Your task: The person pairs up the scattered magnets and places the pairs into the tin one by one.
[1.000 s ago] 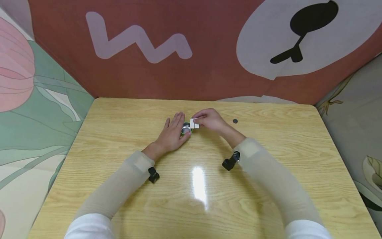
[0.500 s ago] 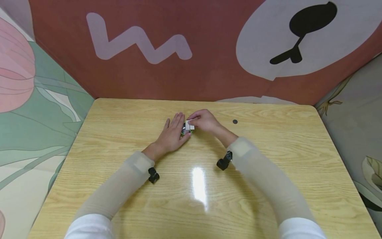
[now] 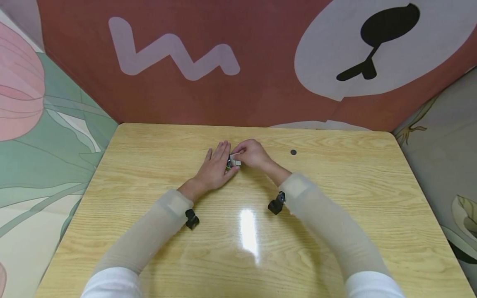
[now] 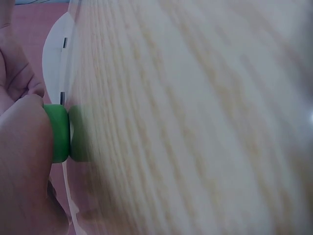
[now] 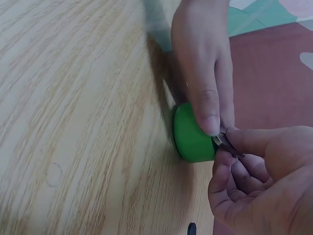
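The green tub [image 5: 193, 137] sits on the table [image 3: 238, 194] between both hands. At its nine o'clock, the left hand [image 3: 213, 170] touches it, grip slack, fingers straight. At three o'clock, the right hand [image 3: 254, 154] pinches a small piece [image 3: 236, 163] over the tub, grip nearly closed. A dark disc [image 3: 293, 152] lies further toward three.

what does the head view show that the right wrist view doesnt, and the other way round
Head only: both sleeves and the black wrist cameras. Right wrist only: the side wall of the green object and a faint ring mark on the tabletop. Both: the left hand touching the green object, the right hand pinching a small piece at its top, and a dark disc.
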Demonstrator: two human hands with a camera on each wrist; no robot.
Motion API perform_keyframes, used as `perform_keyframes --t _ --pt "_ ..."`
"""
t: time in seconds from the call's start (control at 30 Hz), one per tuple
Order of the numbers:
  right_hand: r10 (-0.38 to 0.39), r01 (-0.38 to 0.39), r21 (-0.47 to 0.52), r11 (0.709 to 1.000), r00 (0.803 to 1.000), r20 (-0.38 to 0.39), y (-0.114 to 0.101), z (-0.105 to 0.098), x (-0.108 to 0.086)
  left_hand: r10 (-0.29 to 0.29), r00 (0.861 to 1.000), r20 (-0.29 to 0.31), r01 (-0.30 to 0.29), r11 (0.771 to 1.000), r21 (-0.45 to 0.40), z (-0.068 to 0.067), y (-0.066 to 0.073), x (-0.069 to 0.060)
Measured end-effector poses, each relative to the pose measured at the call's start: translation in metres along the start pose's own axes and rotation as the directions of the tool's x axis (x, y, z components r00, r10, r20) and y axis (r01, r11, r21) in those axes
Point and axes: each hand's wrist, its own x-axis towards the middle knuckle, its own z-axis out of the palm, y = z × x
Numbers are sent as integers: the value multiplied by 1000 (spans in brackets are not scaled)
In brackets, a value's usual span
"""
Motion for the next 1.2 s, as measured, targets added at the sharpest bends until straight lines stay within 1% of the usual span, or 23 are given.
perform_keyframes --t 0.13,0.3,0.43,0.57,0.67,0.77,0.83,0.9,1.0,1.2 --pt "-32 31 -76 997 999 -15 -1 3 2 1 1000 1 -1 1000 -6 0 1 -1" --pt "-39 34 -102 994 998 -49 -1 6 3 5 1000 4 -5 1000 -17 1 1 0" --pt "-23 15 -122 992 998 -63 0 7 4 4 1000 10 -4 1000 -16 1 0 1" --pt "16 -23 -169 985 999 -46 1 5 3 1 1000 10 -1 1000 -10 1 0 1" --pt "30 -28 -187 982 999 11 1 3 1 7 1000 1 -7 1000 -9 1 0 1" --pt "50 -39 -114 993 994 93 4 -1 0 11 1000 -8 -11 1000 -9 1 1 1" --pt "74 -70 -32 997 988 137 5 -4 -1 10 1000 -9 -10 1000 -8 1 1 1" --pt "98 -107 43 993 981 168 7 -7 -1 7 1000 -7 -7 1000 -8 1 1 0" --pt "121 -142 106 984 975 186 9 -8 -1 6 1000 -7 -6 1000 -8 1 1 0" --pt "180 -217 209 954 967 180 11 -8 2 7 1000 -2 -7 1000 -14 2 0 1"
